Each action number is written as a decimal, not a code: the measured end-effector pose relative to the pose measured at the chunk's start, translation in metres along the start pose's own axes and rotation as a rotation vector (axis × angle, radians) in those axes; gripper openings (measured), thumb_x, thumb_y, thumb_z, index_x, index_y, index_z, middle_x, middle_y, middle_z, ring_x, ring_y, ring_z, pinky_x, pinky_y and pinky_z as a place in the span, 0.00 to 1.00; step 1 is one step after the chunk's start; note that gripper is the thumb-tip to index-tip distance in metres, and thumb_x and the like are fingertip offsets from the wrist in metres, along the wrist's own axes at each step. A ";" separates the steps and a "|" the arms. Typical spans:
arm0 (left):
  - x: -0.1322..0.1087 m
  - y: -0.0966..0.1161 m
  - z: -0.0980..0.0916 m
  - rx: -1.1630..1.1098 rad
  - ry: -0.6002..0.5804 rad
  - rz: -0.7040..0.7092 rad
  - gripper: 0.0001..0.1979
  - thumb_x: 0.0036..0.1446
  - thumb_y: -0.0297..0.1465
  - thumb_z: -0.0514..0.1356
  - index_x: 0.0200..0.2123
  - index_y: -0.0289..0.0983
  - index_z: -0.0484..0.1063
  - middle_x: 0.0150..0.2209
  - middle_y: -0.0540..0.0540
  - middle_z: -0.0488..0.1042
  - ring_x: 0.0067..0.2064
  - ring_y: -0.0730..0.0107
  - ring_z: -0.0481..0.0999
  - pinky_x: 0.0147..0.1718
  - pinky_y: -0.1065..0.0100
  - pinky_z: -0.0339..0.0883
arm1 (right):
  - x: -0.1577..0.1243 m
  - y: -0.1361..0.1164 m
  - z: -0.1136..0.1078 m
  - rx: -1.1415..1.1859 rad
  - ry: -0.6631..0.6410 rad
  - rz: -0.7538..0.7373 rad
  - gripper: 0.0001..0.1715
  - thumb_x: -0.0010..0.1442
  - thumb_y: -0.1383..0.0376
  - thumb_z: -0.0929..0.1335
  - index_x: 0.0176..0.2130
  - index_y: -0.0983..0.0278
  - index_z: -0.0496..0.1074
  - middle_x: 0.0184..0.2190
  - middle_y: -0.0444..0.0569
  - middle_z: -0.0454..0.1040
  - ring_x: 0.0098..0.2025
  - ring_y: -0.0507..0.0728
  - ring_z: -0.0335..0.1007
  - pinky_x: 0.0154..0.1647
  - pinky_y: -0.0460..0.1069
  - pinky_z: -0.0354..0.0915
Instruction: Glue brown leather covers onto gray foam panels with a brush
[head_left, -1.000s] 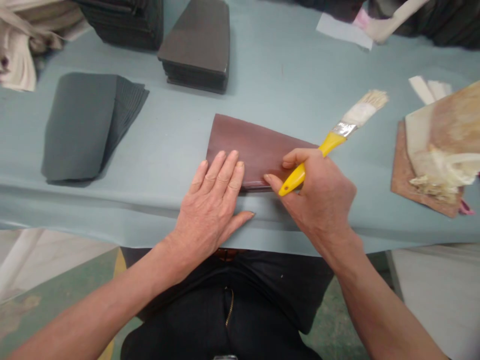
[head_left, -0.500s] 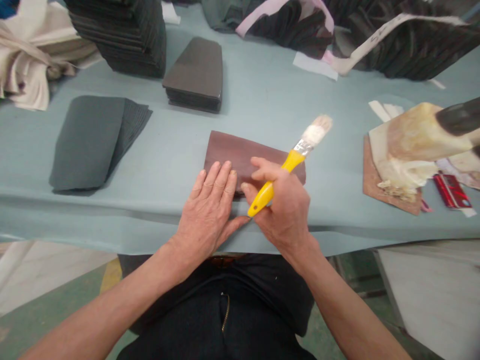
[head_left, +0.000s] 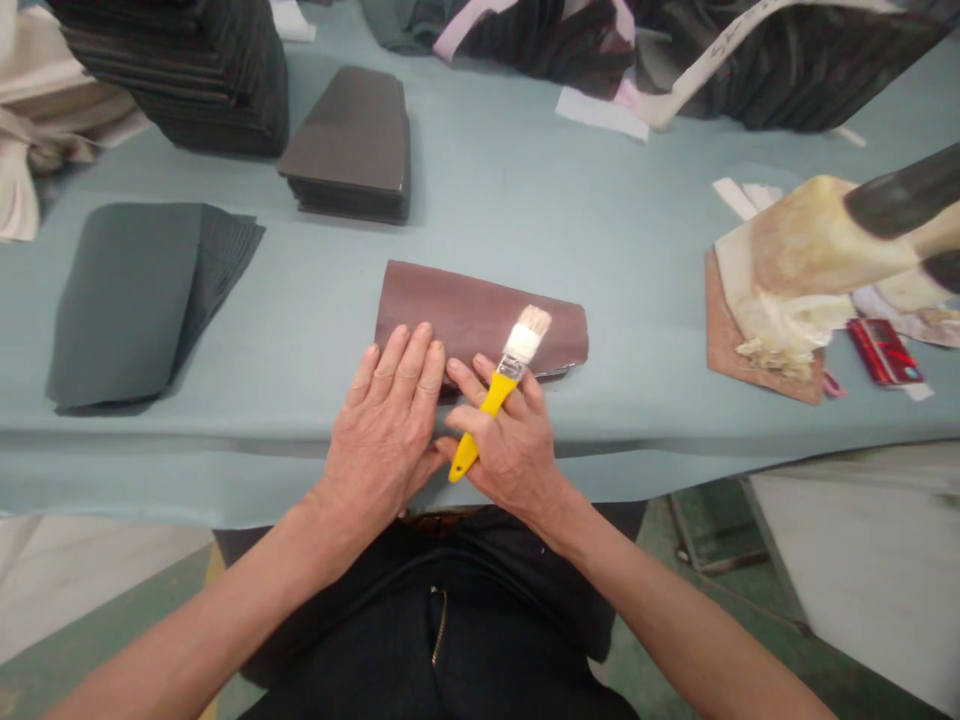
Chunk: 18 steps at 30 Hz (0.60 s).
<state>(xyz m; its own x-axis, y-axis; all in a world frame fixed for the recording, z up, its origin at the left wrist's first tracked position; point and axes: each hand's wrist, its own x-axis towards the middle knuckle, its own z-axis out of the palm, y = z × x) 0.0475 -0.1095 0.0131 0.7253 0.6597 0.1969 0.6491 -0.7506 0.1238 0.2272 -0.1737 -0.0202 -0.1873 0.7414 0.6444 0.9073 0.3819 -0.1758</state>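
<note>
A reddish-brown leather-like panel [head_left: 472,300] lies near the front edge of the table, with a darker layer showing under its lower right edge. My left hand [head_left: 386,420] rests flat on the panel's left part, fingers stretched out. Between thumb and fingers, my right hand [head_left: 517,440] holds a yellow-handled paintbrush [head_left: 491,405]; its pale, white-coated bristles point up and away, above the panel. The right fingertips reach the panel's lower edge, beside the left hand.
Dark grey panels are stacked at the back [head_left: 345,130] and fanned out at the left [head_left: 127,300]. A tall dark stack [head_left: 202,80] rises behind. To the right stand a glue-smeared container [head_left: 795,250] and a red packet [head_left: 885,352]. Bundled dark pieces [head_left: 810,70] line the back.
My right hand has turned and drawn down toward my left hand, bringing the brush lower. My left hand stays flat on the panel. The whole view has shifted slightly.
</note>
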 end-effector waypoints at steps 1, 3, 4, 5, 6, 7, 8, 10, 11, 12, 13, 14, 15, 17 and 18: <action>0.000 -0.001 0.000 -0.004 -0.009 0.001 0.47 0.62 0.34 0.66 0.78 0.24 0.54 0.80 0.28 0.51 0.82 0.40 0.52 0.81 0.46 0.46 | 0.000 0.000 0.001 -0.010 -0.002 -0.014 0.10 0.72 0.59 0.72 0.48 0.58 0.68 0.65 0.54 0.79 0.70 0.65 0.71 0.76 0.63 0.57; 0.000 -0.002 0.000 -0.013 -0.020 -0.003 0.48 0.61 0.34 0.67 0.78 0.24 0.54 0.80 0.28 0.51 0.82 0.41 0.52 0.81 0.45 0.46 | 0.002 -0.001 0.000 -0.025 -0.014 -0.024 0.11 0.71 0.58 0.72 0.48 0.57 0.68 0.65 0.54 0.78 0.69 0.65 0.71 0.75 0.64 0.58; 0.000 -0.003 0.000 -0.016 -0.022 -0.008 0.48 0.60 0.34 0.67 0.78 0.24 0.54 0.80 0.28 0.51 0.82 0.41 0.52 0.81 0.45 0.46 | 0.003 -0.001 -0.002 -0.025 -0.023 -0.019 0.11 0.71 0.57 0.72 0.49 0.57 0.68 0.65 0.54 0.78 0.69 0.65 0.71 0.75 0.65 0.58; 0.001 -0.004 0.000 -0.018 -0.022 -0.011 0.48 0.60 0.34 0.67 0.78 0.25 0.54 0.80 0.28 0.52 0.82 0.41 0.52 0.81 0.45 0.46 | 0.004 -0.001 -0.004 -0.020 -0.033 -0.011 0.12 0.71 0.57 0.72 0.49 0.57 0.69 0.65 0.54 0.78 0.69 0.65 0.71 0.75 0.64 0.59; 0.001 -0.004 0.000 -0.019 -0.021 -0.012 0.48 0.60 0.34 0.67 0.78 0.25 0.54 0.80 0.28 0.52 0.82 0.41 0.52 0.81 0.45 0.46 | 0.005 -0.001 -0.006 -0.010 -0.044 -0.001 0.13 0.71 0.56 0.72 0.50 0.57 0.69 0.65 0.54 0.78 0.69 0.65 0.71 0.74 0.64 0.59; 0.001 -0.004 -0.001 -0.019 -0.019 -0.010 0.49 0.60 0.34 0.67 0.79 0.25 0.53 0.80 0.28 0.52 0.82 0.40 0.52 0.81 0.45 0.47 | 0.006 0.000 -0.007 0.002 -0.056 0.008 0.14 0.71 0.56 0.72 0.51 0.58 0.69 0.65 0.55 0.78 0.69 0.65 0.71 0.74 0.64 0.59; 0.001 -0.004 -0.001 -0.015 -0.020 -0.006 0.49 0.60 0.33 0.67 0.79 0.26 0.52 0.80 0.28 0.51 0.82 0.40 0.51 0.81 0.44 0.47 | 0.006 0.000 -0.008 0.011 -0.062 0.019 0.15 0.71 0.56 0.72 0.53 0.58 0.70 0.66 0.55 0.77 0.70 0.65 0.70 0.75 0.65 0.59; 0.001 -0.004 -0.002 -0.004 -0.025 0.000 0.48 0.62 0.33 0.66 0.79 0.26 0.51 0.81 0.27 0.50 0.82 0.39 0.50 0.80 0.43 0.48 | 0.004 0.003 -0.008 0.003 -0.049 0.040 0.16 0.71 0.55 0.72 0.53 0.58 0.70 0.67 0.57 0.76 0.71 0.66 0.69 0.74 0.65 0.60; 0.001 -0.003 -0.003 0.005 -0.030 0.000 0.47 0.63 0.34 0.66 0.79 0.26 0.51 0.80 0.27 0.51 0.82 0.39 0.51 0.80 0.42 0.49 | 0.002 0.005 -0.007 -0.012 -0.040 0.046 0.15 0.72 0.55 0.72 0.53 0.58 0.71 0.68 0.57 0.75 0.72 0.66 0.69 0.74 0.66 0.60; 0.002 -0.002 -0.003 0.014 -0.032 -0.005 0.46 0.65 0.34 0.65 0.79 0.25 0.51 0.80 0.26 0.51 0.82 0.38 0.51 0.80 0.41 0.49 | 0.000 0.006 -0.005 -0.030 -0.033 0.049 0.14 0.72 0.54 0.72 0.52 0.58 0.71 0.69 0.57 0.75 0.72 0.66 0.69 0.74 0.66 0.60; 0.002 -0.001 -0.004 0.022 -0.033 -0.011 0.45 0.66 0.34 0.65 0.78 0.24 0.52 0.80 0.25 0.52 0.82 0.37 0.52 0.79 0.40 0.50 | -0.001 0.008 -0.004 -0.048 -0.031 0.050 0.13 0.72 0.54 0.72 0.51 0.57 0.71 0.69 0.57 0.74 0.72 0.66 0.69 0.74 0.66 0.60; 0.003 -0.001 -0.005 0.027 -0.035 -0.017 0.44 0.66 0.35 0.65 0.78 0.23 0.54 0.79 0.24 0.53 0.81 0.37 0.53 0.79 0.40 0.51 | -0.003 0.010 -0.003 -0.063 -0.035 0.048 0.12 0.72 0.54 0.71 0.50 0.57 0.72 0.70 0.56 0.74 0.72 0.66 0.69 0.74 0.66 0.60; 0.003 0.000 -0.006 0.028 -0.039 -0.022 0.43 0.67 0.36 0.65 0.77 0.22 0.55 0.79 0.23 0.54 0.81 0.36 0.54 0.79 0.40 0.51 | -0.003 0.011 -0.003 -0.074 -0.039 0.041 0.12 0.73 0.53 0.71 0.49 0.56 0.72 0.70 0.55 0.73 0.72 0.65 0.69 0.74 0.66 0.60; 0.005 0.001 -0.007 0.019 -0.053 -0.032 0.45 0.66 0.37 0.68 0.77 0.22 0.56 0.79 0.22 0.54 0.81 0.35 0.55 0.79 0.40 0.51 | -0.003 0.014 -0.004 -0.084 -0.034 0.024 0.13 0.73 0.52 0.71 0.49 0.56 0.72 0.69 0.55 0.74 0.71 0.65 0.71 0.74 0.65 0.61; 0.005 0.001 -0.008 0.015 -0.061 -0.038 0.46 0.65 0.38 0.69 0.77 0.22 0.56 0.78 0.22 0.54 0.81 0.35 0.54 0.79 0.41 0.51 | -0.003 0.016 -0.006 -0.084 -0.030 0.022 0.14 0.73 0.51 0.71 0.49 0.57 0.72 0.69 0.55 0.75 0.71 0.65 0.71 0.73 0.65 0.62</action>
<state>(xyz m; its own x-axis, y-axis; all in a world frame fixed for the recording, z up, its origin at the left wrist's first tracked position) 0.0504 -0.1076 0.0216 0.7126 0.6890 0.1326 0.6792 -0.7248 0.1155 0.2445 -0.1734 -0.0201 -0.1772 0.7660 0.6179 0.9396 0.3185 -0.1255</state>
